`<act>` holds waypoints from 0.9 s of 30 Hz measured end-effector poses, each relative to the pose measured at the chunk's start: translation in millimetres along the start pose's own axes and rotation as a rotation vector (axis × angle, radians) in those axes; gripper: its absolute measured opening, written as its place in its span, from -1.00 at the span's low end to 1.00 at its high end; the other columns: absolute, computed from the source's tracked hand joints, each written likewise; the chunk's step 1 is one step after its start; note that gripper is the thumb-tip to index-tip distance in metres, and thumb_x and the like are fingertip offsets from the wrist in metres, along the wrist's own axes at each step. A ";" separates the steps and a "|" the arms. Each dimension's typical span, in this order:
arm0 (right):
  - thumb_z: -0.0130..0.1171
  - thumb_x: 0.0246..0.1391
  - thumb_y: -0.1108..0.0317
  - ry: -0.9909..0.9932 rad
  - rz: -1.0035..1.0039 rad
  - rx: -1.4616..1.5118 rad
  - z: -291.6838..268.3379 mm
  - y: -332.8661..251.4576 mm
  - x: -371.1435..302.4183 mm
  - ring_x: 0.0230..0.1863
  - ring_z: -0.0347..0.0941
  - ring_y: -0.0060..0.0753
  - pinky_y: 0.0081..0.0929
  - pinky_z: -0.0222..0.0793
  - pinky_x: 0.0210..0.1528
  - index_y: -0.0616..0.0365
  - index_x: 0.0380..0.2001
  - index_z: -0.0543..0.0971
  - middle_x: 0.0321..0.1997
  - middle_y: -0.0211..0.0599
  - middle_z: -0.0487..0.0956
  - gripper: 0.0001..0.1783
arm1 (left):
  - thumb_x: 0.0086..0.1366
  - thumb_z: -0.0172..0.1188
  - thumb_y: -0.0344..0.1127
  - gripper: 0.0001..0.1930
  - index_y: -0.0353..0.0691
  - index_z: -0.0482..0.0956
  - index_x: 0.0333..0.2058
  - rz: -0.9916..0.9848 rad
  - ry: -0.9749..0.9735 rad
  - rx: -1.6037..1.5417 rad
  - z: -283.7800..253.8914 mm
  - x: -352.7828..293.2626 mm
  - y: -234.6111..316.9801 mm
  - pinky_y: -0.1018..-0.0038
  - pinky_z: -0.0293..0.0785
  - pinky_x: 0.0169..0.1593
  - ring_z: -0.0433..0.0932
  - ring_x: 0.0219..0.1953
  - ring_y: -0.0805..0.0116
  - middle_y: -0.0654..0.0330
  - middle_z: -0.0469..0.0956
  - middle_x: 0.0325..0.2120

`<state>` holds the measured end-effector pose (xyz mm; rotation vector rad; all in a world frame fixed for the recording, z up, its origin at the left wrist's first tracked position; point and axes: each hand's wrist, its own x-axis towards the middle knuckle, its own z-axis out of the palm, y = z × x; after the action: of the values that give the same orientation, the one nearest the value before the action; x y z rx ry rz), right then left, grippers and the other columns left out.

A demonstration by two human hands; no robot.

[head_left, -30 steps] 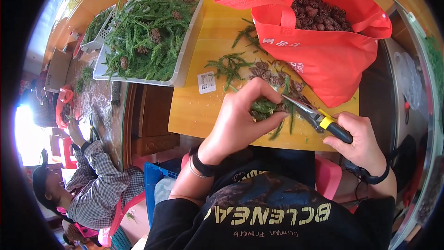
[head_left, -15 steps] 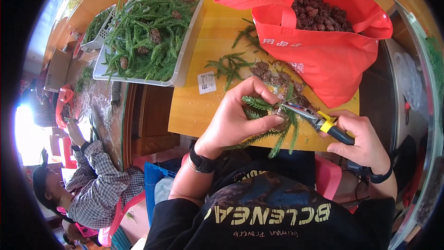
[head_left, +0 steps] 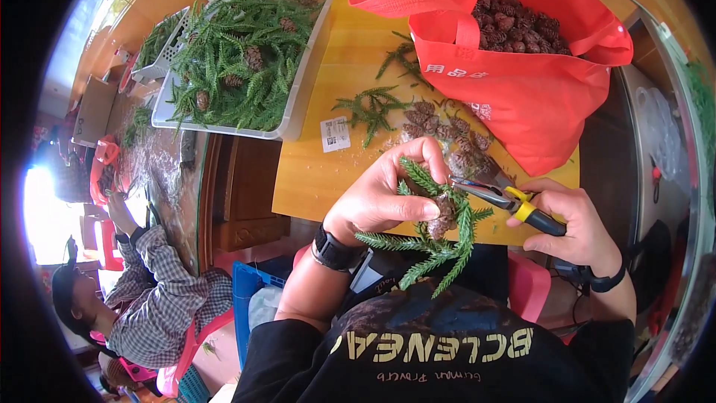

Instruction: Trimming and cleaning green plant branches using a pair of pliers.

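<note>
Sprig (head_left: 440, 248) moved lower; bag (head_left: 514, 104) (red) holds pinecones (head_left: 518, 24), tray (head_left: 309, 67) greenery (head_left: 224, 45).

left fingers (head_left: 409, 209): green sprig (head_left: 465, 233), pinecone (head_left: 442, 222) | right fingers (head_left: 561, 201): pliers (head_left: 501, 197), yellow-black handles

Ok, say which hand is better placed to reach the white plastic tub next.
Probably the left hand: nearer the tub, pinching a brown pinecone with green sprigs; the right hand grips yellow-black metal pliers.
</note>
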<state>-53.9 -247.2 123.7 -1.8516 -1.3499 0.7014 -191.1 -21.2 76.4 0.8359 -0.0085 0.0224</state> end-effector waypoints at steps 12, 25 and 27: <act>0.40 -0.31 0.32 0.034 0.010 -0.045 -2.6 -7.8 -2.1 -0.63 0.18 -0.29 -0.46 0.11 -0.57 0.22 -0.67 0.25 -0.68 -0.27 0.25 -0.54 | -0.16 0.39 -0.41 -0.62 -0.22 0.32 -0.42 -0.005 0.009 0.130 1.3 -1.4 8.7 0.61 0.35 -0.36 0.44 -0.44 0.47 0.20 0.46 -0.48; 0.25 -0.22 0.37 0.112 0.256 0.022 -3.9 18.9 -9.5 -0.52 0.34 -0.42 -0.53 0.23 -0.40 0.29 -0.54 0.40 -0.43 -0.24 0.51 -0.74 | -0.02 0.29 -0.50 -0.73 -0.26 0.38 -0.37 0.152 0.213 0.509 -3.7 -8.7 9.3 0.59 0.41 -0.24 0.46 -0.33 0.56 0.27 0.48 -0.42; 0.25 -0.23 0.39 0.154 0.244 -0.135 2.7 36.9 -11.2 -0.49 0.35 -0.32 -0.52 0.24 -0.38 0.29 -0.52 0.40 -0.43 -0.21 0.49 -0.74 | -0.02 0.30 -0.49 -0.71 -0.24 0.37 -0.34 0.174 0.182 0.519 -13.2 -10.6 5.4 0.60 0.39 -0.20 0.45 -0.31 0.57 0.26 0.49 -0.39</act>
<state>-38.8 -264.0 92.3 -2.1562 -1.1068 0.5864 -201.9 -7.9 71.4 1.3473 0.1003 0.2736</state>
